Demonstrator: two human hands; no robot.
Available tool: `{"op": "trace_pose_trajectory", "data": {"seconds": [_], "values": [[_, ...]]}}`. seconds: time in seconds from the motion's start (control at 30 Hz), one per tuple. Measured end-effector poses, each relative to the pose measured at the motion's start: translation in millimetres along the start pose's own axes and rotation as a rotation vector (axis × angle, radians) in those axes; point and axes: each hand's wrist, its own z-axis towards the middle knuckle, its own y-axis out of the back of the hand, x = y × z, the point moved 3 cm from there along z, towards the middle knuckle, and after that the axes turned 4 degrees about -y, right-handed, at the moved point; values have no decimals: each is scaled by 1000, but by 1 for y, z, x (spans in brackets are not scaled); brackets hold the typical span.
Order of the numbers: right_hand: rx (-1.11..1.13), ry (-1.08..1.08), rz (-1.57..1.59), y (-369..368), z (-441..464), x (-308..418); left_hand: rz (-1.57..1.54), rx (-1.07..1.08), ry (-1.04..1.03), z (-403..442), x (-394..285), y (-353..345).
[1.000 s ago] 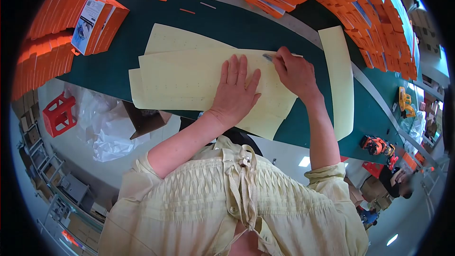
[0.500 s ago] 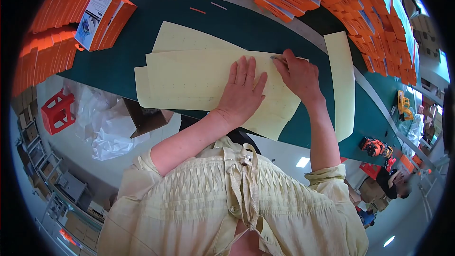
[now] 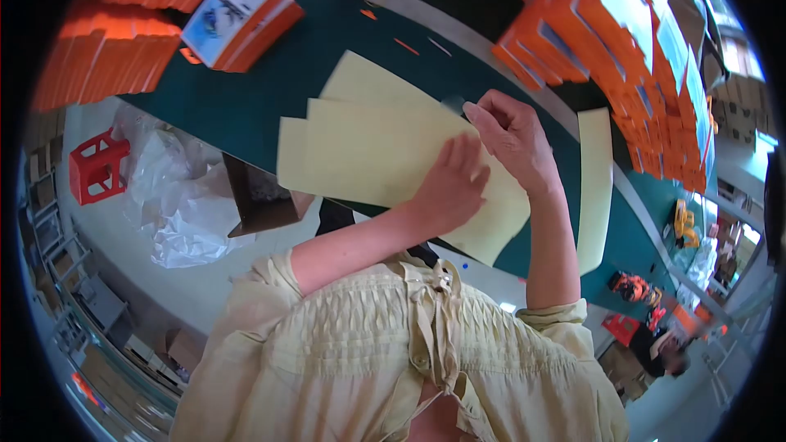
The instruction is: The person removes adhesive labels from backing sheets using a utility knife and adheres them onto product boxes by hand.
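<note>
Pale yellow sheets (image 3: 372, 143) lie overlapping on the dark green table. My left hand (image 3: 450, 188) rests on the top sheet, palm down, fingers stretched out and a little blurred. Just above the sheets' right end, my right hand (image 3: 514, 135) is closed in a pinch, thumb against fingers. At its fingertips shows a small clear round sticker (image 3: 452, 104), see-through and hard to make out against the table. To the right, a separate yellow strip (image 3: 595, 188) lies near the table edge.
Orange boxes stand stacked at back left (image 3: 123, 53) and right (image 3: 622, 57). Small orange scraps (image 3: 406, 47) lie on the table's far side. Below the near edge are an open carton (image 3: 262, 200), white plastic bags (image 3: 192, 229) and a red stool (image 3: 98, 165). A person (image 3: 655, 348) is at lower right.
My right hand has lifted from the sheet, with the clear sticker now showing at its fingertips. My left hand stays on the sheets. The whole view has turned and shifted.
</note>
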Motion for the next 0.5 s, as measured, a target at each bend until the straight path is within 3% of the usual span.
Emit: {"op": "trace_pose_trajectory", "data": {"seconds": [0.07, 0.17, 0.2, 0.3, 0.37, 0.5], "values": [[33, 29, 140, -17, 20, 31, -57, -150, -57, -8, 8, 21], [-13, 48, 153, -49, 53, 71, -151, -188, -14, -31, 36, 68], [-33, 59, 142, -59, 63, 87, -125, -341, -32, -42, 49, 91], [-65, 86, 179, -93, 99, 113, -27, -612, 76, -72, 89, 165], [-82, 95, 197, -114, 121, 125, 209, -757, 160, -84, 119, 210], [-191, 111, 143, -146, 154, 142, 454, -751, 333, -86, 167, 255]]}}
